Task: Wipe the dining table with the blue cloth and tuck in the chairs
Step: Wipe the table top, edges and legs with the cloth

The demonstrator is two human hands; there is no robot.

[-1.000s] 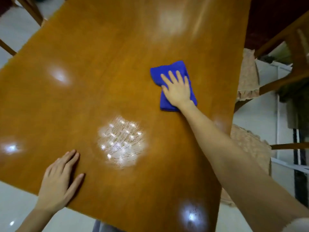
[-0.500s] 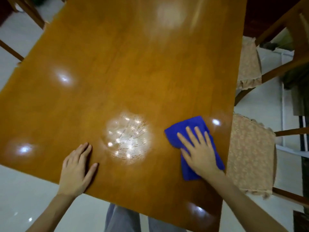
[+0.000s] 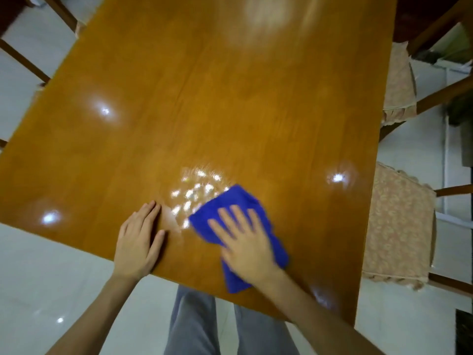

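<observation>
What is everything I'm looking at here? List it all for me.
Dining table: one, orange-brown wood, fills the middle.
Blue cloth: one, blue, on the table near its close edge, under the right hand.
Cushioned chairs: two, wood with beige seat covers, along the table's right side, one near, one far.
Chair frames: count unclear, dark wood, upper left.
Glare spots: several, white, on the tabletop.
Floor: white tiles, around the table.
Trousers: grey, below the table's close edge.
Left hand: one, flat on the table, left of the cloth.
Right hand: one, fingers spread, pressing on the cloth.
</observation>
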